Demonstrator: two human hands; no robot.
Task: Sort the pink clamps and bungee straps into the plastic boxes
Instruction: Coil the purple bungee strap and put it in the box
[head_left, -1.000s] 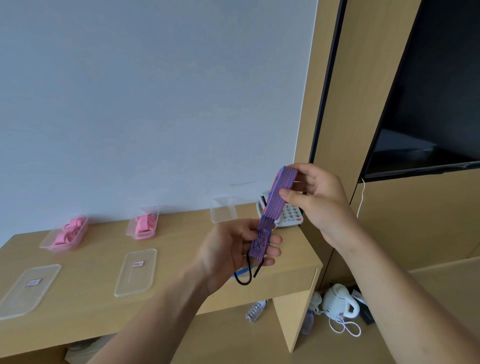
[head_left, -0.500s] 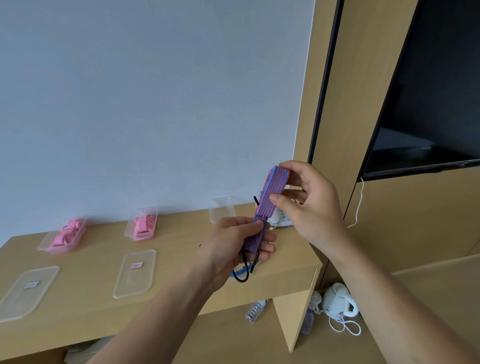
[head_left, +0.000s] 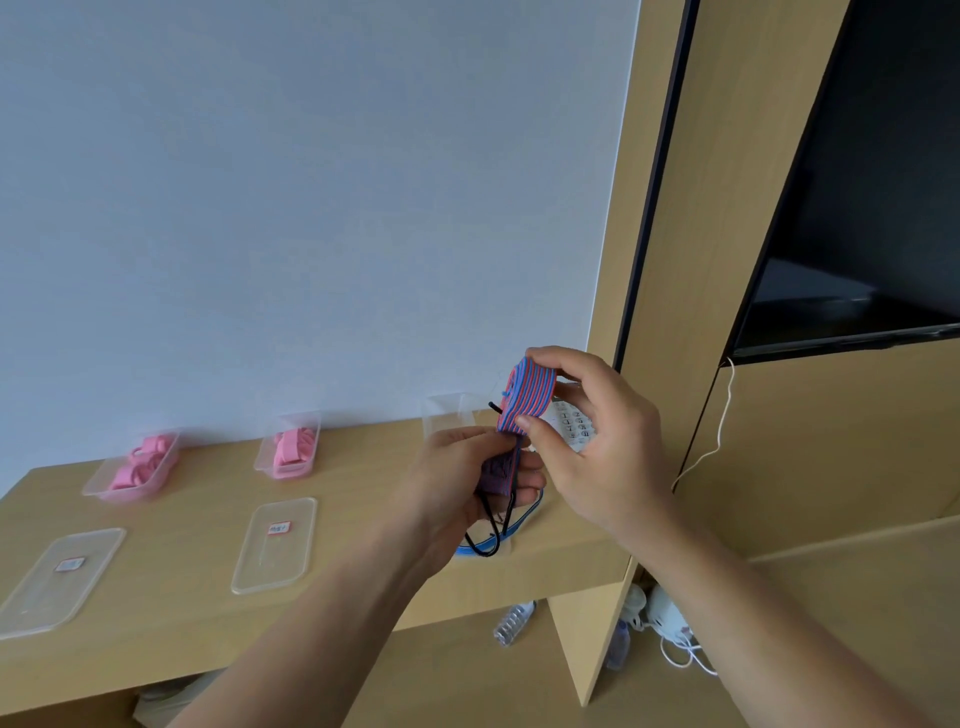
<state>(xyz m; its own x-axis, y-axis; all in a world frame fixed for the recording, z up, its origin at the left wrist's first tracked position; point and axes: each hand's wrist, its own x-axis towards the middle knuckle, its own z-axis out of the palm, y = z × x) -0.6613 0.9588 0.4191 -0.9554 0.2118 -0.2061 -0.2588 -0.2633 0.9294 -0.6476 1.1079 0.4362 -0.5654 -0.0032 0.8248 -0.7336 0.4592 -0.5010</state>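
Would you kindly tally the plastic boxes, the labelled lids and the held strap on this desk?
boxes: 3
labelled lids: 2
strap: 1
Total: 6

A small white red-bordered sticker (head_left: 70, 564) sat on the clear flat plastic lid at the left (head_left: 41, 603), and a second sticker (head_left: 279, 528) of the same kind sat on the clear flat plastic lid in the middle (head_left: 270, 569); each bore a short line of dark print, too blurred to read. The white desk telephone (head_left: 574, 423), partly hidden behind the right hand (head_left: 597, 452), showed rows of keys with dark digits, too small to tell apart
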